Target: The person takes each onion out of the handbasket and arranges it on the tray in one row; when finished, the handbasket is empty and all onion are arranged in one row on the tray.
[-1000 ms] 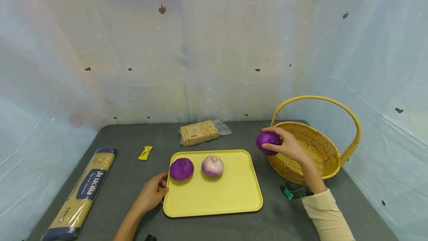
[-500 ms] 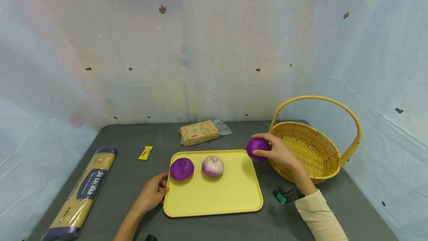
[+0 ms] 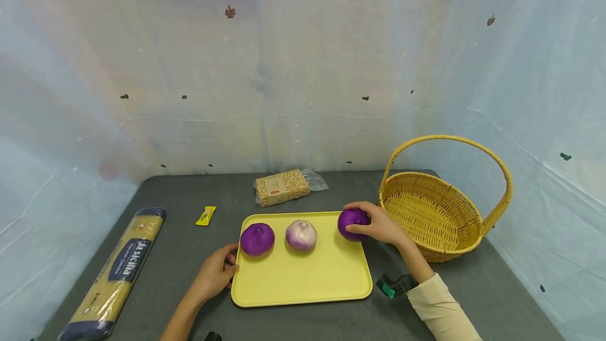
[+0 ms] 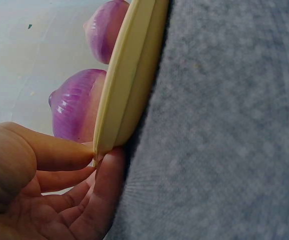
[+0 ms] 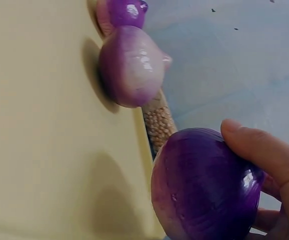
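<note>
My right hand grips a dark purple onion over the far right corner of a yellow tray. In the right wrist view this onion casts a shadow on the tray and seems held just above it. My left hand pinches the tray's left rim, its thumb on top and fingers beneath, as the left wrist view shows at the rim. Two onions sit on the tray: a purple one at the far left and a paler white-and-purple one beside it.
A yellow wicker basket with a tall handle stands right of the tray. Behind the tray lies a clear bag of beans or grains. A small yellow packet and a long pasta pack lie on the left.
My right hand has carried the purple onion leftward and toward me, from beside the basket to over the tray's far right corner. My left hand stays on the rim.
</note>
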The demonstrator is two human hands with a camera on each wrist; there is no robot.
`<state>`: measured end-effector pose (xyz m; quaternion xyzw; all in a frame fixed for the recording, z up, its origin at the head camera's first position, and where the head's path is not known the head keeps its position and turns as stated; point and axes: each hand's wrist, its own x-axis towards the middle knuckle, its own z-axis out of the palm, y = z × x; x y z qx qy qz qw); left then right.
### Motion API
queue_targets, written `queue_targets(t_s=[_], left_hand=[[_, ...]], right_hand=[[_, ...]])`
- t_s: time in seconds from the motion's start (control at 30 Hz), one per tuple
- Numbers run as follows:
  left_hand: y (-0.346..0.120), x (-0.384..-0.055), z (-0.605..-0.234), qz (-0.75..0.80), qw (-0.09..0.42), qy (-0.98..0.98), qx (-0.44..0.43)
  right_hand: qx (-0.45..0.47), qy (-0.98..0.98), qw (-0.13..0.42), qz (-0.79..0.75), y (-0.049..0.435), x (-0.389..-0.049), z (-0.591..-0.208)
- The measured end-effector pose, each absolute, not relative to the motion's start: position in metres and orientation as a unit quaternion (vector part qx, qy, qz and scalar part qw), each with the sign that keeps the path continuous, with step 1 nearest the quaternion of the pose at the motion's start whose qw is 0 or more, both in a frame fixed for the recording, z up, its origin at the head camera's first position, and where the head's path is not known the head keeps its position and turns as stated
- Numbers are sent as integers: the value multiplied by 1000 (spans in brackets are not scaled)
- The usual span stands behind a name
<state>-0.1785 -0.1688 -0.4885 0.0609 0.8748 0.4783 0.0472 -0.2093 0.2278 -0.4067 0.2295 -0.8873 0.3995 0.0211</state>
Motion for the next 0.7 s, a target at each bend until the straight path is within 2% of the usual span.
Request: queue_targets(t_s=[0.33, 0.57, 0.7], left_hand=[[-168, -177, -487, 481, 46, 873, 61], [-168, -177, -487, 474, 45, 877, 59], [-168, -178, -487, 475, 46, 877, 59]], right_hand=[[246, -893, -5, 377, 227, -227, -443], [244, -885, -31, 395, 209, -208, -418], [243, -883, -35, 400, 205, -208, -416]])
